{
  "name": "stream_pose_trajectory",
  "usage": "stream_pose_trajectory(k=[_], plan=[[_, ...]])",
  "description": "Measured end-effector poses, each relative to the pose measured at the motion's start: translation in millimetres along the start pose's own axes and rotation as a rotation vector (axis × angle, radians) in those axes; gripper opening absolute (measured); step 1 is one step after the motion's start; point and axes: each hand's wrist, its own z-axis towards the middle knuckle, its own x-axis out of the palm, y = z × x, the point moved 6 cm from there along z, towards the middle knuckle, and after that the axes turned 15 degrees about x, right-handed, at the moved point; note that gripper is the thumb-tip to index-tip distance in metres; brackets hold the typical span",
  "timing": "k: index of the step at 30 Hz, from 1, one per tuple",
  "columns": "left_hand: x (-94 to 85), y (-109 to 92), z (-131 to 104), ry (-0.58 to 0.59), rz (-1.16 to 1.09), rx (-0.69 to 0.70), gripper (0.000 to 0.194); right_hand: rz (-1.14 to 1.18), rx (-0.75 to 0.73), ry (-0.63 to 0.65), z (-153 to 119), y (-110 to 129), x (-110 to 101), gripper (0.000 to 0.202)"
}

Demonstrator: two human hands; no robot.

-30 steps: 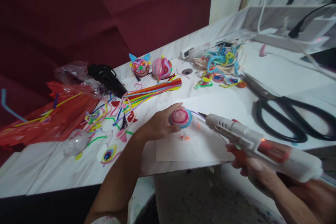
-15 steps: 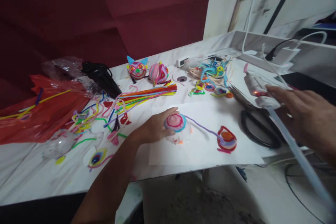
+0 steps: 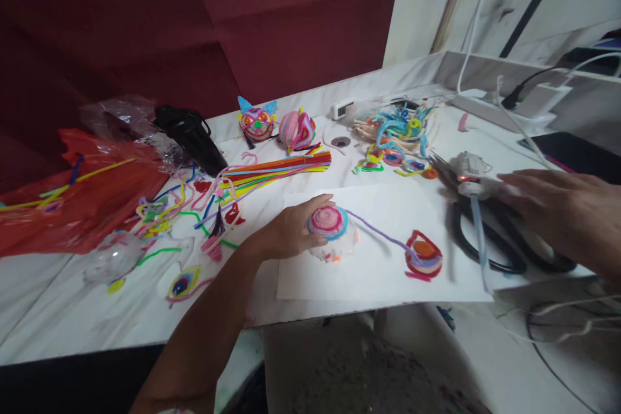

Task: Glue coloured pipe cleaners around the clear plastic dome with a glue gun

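Note:
My left hand (image 3: 295,228) is wrapped round the left side of a clear plastic ball (image 3: 342,247), whose top carries a pink, red and blue coil of pipe cleaner. The ball rests on a white paper sheet (image 3: 378,288). From it a purple pipe cleaner (image 3: 373,229) runs to a red, orange and lilac eye shape (image 3: 424,255). My right hand (image 3: 557,207), slightly blurred, has its fingers stretched out beside a white glue gun (image 3: 469,171) with a lit red light. A long glue stick (image 3: 479,233) sticks out of the gun. Black-handled scissors (image 3: 509,239) lie below.
Bundled pipe cleaners (image 3: 281,168) lie behind the paper, near two decorated balls (image 3: 256,121). A tangle of blue and cream pieces (image 3: 398,129) sits back right. On the left are a red plastic bag (image 3: 82,200), another clear ball (image 3: 114,257) and a black object (image 3: 189,136).
The glue gun has come down onto the table by the scissors, and my right hand has moved off to its right. My left hand stays on the ball. The view has shifted slightly.

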Motion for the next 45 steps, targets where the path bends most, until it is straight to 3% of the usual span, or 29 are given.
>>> stream_pose_trajectory(k=[3,5,8,11,15,20,30,35,45], plan=[[-0.8,0,0,0.002,-0.003,0.007,0.077,0.192,0.000,-0.162,-30,47,-43,0.036],[-1.2,0,0,0.003,-0.002,0.018,0.077,0.426,-0.082,-0.091,-51,90,-58,0.031],[-1.9,2,0,-0.008,-0.011,0.022,0.078,0.424,-0.222,-0.056,-75,149,-59,0.030],[-1.7,4,0,-0.018,-0.025,0.028,0.079,0.276,-0.173,-0.042,-83,174,-41,0.032],[-0.8,5,1,-0.020,-0.031,0.052,0.079,0.298,-0.107,-0.032,-88,177,-29,0.028],[-1.7,5,0,-0.029,-0.024,0.082,0.078,0.419,-0.080,-0.045,-97,176,-40,0.022],[-3.7,-4,3,-0.028,0.031,0.119,0.062,0.541,-0.209,-0.077,-101,199,-61,0.019],[-4.3,-6,4,-0.039,0.017,0.154,0.058,0.543,-0.226,-0.079,-99,209,-61,0.023],[-4.2,-8,4,-0.048,0.002,0.173,0.056,0.607,-0.249,-0.212,-102,220,-61,0.019]])
